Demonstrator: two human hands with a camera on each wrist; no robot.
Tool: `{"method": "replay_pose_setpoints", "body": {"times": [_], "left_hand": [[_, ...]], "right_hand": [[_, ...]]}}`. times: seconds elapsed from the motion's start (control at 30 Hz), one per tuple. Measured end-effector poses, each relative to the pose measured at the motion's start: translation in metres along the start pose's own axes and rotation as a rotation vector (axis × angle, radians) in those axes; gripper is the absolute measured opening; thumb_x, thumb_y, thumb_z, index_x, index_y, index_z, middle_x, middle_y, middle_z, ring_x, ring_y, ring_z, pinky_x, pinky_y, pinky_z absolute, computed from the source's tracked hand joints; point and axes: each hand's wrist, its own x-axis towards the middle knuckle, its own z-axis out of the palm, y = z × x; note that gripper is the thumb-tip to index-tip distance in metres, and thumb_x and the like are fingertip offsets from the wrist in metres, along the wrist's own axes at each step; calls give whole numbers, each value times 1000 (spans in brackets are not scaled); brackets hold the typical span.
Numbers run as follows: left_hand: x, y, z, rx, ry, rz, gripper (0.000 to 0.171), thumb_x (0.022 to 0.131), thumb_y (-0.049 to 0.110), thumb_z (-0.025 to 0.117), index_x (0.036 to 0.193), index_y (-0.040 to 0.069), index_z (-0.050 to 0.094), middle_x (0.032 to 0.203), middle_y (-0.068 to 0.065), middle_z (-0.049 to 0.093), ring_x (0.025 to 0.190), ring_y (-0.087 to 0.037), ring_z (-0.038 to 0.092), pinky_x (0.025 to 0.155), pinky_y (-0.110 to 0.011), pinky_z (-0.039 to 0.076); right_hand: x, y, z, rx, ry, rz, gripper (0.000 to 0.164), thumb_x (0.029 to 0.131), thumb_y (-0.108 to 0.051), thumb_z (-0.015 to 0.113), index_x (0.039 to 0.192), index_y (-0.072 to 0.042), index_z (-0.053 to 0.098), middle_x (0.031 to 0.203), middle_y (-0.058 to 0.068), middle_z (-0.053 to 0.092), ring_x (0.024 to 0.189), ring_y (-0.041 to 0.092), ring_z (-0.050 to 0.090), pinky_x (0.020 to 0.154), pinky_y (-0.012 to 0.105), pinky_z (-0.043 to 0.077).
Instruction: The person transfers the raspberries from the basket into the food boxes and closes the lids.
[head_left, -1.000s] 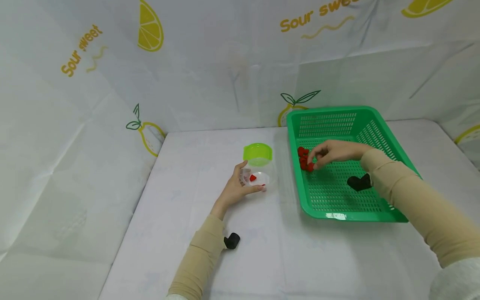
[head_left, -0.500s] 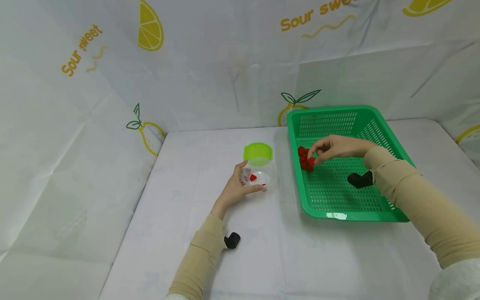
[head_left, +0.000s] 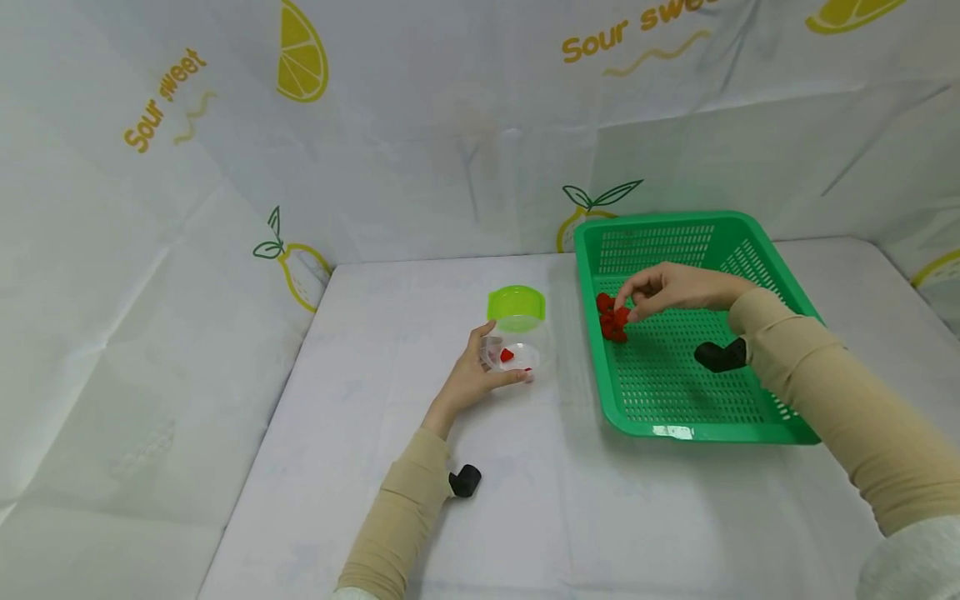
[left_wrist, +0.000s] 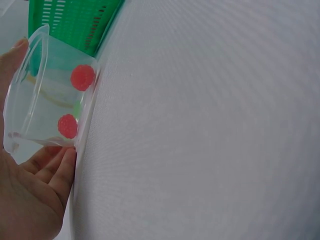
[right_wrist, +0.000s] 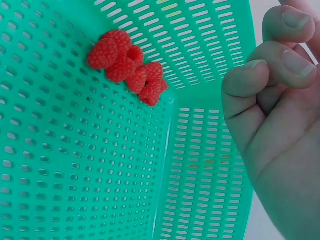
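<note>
The left hand (head_left: 467, 385) curls around a clear tub (left_wrist: 54, 92) holding two raspberries (left_wrist: 82, 77). At its three o'clock, in a green basket (head_left: 660, 387), the right hand (head_left: 678, 287) pinches a raspberry (head_left: 622, 316) between narrowed fingertips, near the nine-o'clock cluster (right_wrist: 120, 68); light pressure should prevent bruising.
</note>
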Motion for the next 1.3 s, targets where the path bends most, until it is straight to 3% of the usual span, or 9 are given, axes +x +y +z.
{"method": "replay_pose_setpoints", "body": {"times": [0.13,0.37,0.57,0.9,1.3], "left_hand": [[0,-1,0,-1,9,7,98,65,46,82,141,45,19,147,3,33,129,-21,42,104,-43,38],[-3,-4,1,4,21,4,99,64,47,82,141,45,20,147,2,34,130,-21,41,105,-43,38],[-4,-3,1,2,21,7,98,64,46,82,141,44,21,146,1,35,129,-21,42,104,-43,38],[-5,3,1,6,5,4,99,67,41,82,144,39,19,146,-1,35,129,-22,42,105,-42,38],[-1,1,2,6,15,2,100,63,49,82,141,44,19,142,2,39,126,-20,44,104,-42,39]], "right_hand": [[1,-3,-1,0,18,-1,34,89,-19,63,115,0,57,68,-3,46,83,12,52,81,32,46],[8,-9,1,21,14,-22,32,88,-19,63,113,1,57,71,-3,44,71,12,45,76,32,44],[16,-16,4,32,4,-34,27,88,-21,65,109,-5,60,69,-2,44,76,15,47,80,34,44],[32,-31,10,33,18,-49,27,87,-20,66,109,-5,60,68,-1,44,67,11,44,72,32,43],[52,-52,15,-8,20,-56,26,86,-22,66,109,-9,62,67,-1,43,56,10,33,60,28,37]]}}
